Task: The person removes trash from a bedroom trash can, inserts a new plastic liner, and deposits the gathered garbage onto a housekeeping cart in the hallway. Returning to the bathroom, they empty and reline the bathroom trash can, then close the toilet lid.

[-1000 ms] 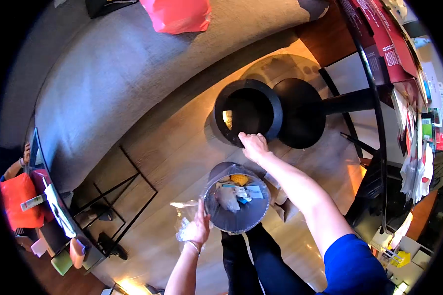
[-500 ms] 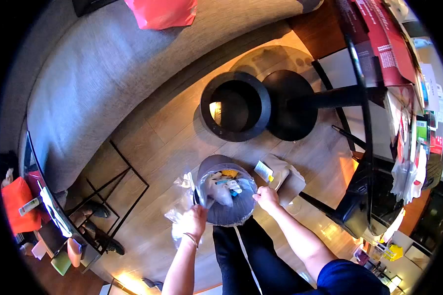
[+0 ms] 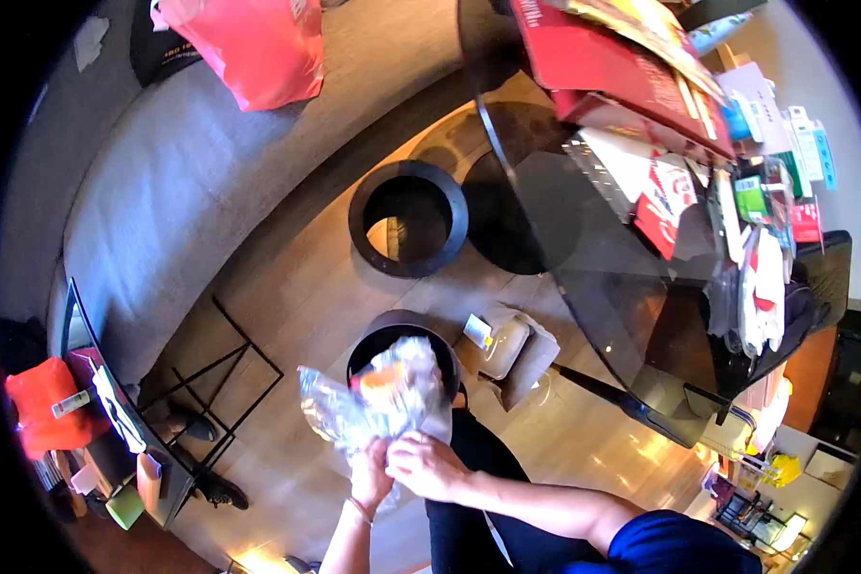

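A clear plastic bag with mixed rubbish inside hangs bunched over a dark round bin. My left hand is closed on the gathered plastic at the bag's near end. Right beside it, my right hand also grips the plastic, and the two hands almost touch. The bin's dark inner wall shows behind the bag. Something orange shows through the plastic near the top.
Beyond the bin stands a black ring-rimmed container. An open paper bag is on the floor to the right. A glass table with boxes fills the right side. A grey sofa holds a red bag.
The bag has come up out of the bin and is bunched together. My right hand has moved left from the bin's rim to my left hand. The view has shifted, showing more of the glass table.
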{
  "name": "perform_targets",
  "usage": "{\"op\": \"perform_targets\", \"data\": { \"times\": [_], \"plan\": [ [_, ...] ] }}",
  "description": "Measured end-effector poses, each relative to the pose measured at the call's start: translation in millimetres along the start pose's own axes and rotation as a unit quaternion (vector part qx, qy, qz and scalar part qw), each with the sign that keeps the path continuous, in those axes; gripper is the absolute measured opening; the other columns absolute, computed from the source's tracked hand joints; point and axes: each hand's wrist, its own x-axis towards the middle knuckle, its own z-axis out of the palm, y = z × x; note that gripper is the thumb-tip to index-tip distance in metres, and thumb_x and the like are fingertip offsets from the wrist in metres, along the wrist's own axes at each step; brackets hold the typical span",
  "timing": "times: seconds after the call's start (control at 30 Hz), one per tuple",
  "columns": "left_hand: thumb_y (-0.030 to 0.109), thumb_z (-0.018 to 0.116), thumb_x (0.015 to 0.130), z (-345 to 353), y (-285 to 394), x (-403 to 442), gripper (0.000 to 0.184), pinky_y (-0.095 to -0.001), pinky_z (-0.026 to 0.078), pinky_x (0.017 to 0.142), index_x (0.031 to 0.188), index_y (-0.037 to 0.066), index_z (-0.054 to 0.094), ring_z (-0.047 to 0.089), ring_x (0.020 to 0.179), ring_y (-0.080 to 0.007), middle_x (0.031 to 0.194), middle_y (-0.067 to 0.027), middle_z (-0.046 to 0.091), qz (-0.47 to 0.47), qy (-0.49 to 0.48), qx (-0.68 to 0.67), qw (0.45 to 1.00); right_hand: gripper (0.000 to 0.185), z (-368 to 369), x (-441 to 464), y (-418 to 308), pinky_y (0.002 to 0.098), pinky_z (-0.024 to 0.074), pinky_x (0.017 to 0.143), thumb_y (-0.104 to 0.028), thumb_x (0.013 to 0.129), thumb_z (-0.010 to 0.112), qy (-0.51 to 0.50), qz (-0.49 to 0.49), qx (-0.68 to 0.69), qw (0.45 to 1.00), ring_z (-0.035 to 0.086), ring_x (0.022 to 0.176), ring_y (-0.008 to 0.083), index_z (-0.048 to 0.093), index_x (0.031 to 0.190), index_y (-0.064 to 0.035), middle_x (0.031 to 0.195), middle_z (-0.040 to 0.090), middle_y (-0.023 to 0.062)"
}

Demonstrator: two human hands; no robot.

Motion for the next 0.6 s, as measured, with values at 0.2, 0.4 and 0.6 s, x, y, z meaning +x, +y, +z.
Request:
{"op": "perform_targets", "data": {
  "times": [0.2, 0.4, 0.6],
  "plan": [
    [-0.001, 0.053, 0.062, -9.2, 54.8, -65.6, 0.023, -0.0352, 0.046, 0.061, 0.082, 0.007, 0.063, 0.057, 0.069, -0.0290, 0.075, -0.0103, 0.057, 0.008, 0.007, -0.015, 1.000, 0.085, -56.9, -77.5, -31.4, 0.0354, 0.0414, 0.090, -0.010, 0.060, 0.072, -0.095, -0.001, -0.003, 0.996, 0.045, 0.109, 0.0279, 0.026, 0.131, -0.0146, 0.130, 0.027, 0.0118],
    [0.004, 0.052, 0.068, 17.7, 95.7, -78.4, 0.006, -0.0387, 0.046, 0.055, 0.069, 0.008, 0.055, 0.057, 0.064, -0.0281, 0.079, -0.0068, 0.058, 0.085, -0.011, 0.101, 0.991, 0.061, -14.9, -83.7, 4.8, 0.0348, 0.0507, 0.058, -0.005, 0.064, 0.060, 0.001, -0.017, -0.101, 0.995, 0.061, 0.069, 0.0273, 0.042, 0.122, -0.0126, 0.095, 0.058, 0.0109],
    [0.007, 0.061, 0.070, -0.8, 126.4, -118.1, 0.046, -0.0370, 0.045, 0.076, 0.114, 0.006, 0.047, 0.054, 0.091, -0.0332, 0.103, -0.0135, 0.054, 0.044, -0.007, 0.068, 0.997, 0.027, -50.6, -121.4, 33.7, 0.0275, 0.0503, 0.063, -0.005, 0.072, 0.057, 0.163, 0.074, 0.045, 0.983, 0.060, 0.075, 0.0183, 0.057, 0.099, -0.0088, 0.095, 0.059, 0.0067]
  ]
}}
